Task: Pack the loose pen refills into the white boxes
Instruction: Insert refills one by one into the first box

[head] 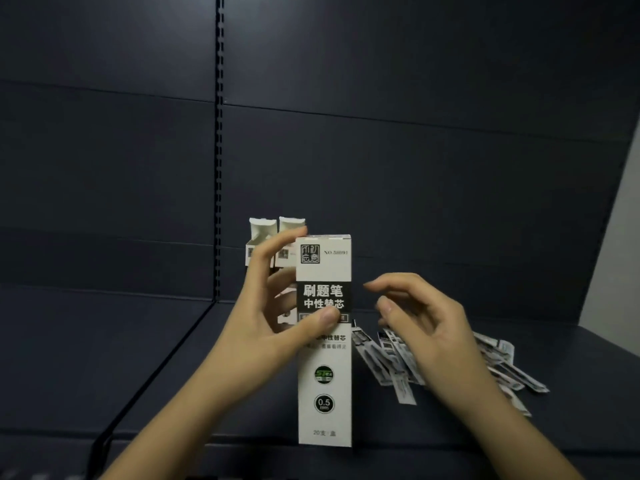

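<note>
**Box upright in the left hand**

A white box (325, 341) stands upright on the dark shelf (104, 358) — the left hand (266, 327) grips its upper half, thumb across the front. The right hand (426, 327) hovers just beside it, fingers loosely curled, holding nothing. Loose refills (391, 362) lie scattered behind that hand; two open-flapped boxes (277, 237) — apparently empty — stand behind.

A tall white box (325, 341) with a black band of Chinese lettering is standing upright at centre frame, its top closed. Two more white boxes (277, 237) are standing behind it, upper flaps open. Loose wrapped pen refills (398, 362) are lying fanned out at lower right.
</note>
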{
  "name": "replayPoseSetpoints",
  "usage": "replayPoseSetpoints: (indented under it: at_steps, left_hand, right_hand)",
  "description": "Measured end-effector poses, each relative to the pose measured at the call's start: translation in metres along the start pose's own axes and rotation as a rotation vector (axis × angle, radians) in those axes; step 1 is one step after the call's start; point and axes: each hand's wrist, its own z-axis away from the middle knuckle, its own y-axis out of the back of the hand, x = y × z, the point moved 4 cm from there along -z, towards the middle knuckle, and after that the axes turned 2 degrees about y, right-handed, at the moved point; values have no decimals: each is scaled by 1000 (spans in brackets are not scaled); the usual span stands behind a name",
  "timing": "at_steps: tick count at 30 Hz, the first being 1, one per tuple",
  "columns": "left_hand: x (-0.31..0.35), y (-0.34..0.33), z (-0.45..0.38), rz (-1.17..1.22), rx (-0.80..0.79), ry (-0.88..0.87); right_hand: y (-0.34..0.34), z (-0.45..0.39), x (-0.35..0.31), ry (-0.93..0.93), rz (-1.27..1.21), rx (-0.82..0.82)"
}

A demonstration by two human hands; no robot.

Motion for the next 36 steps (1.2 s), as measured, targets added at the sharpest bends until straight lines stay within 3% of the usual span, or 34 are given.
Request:
replayPoseSetpoints:
  at_steps: [8, 14, 26, 36]
  left_hand:
    - [-23, 75, 37, -1, 44, 20]
    - [-24, 136, 14, -10, 32, 68]
    - [-88, 185, -75, -67, 8, 157]
    - [-136, 189, -98, -109, 30, 236]
  right_hand:
    - [-93, 7, 12, 13, -66, -21]
    - [-149, -11, 6, -7, -74, -18]
    - [-142, -32, 26, -112, -7, 7]
    - [-130, -39, 63, -194, -51, 19]
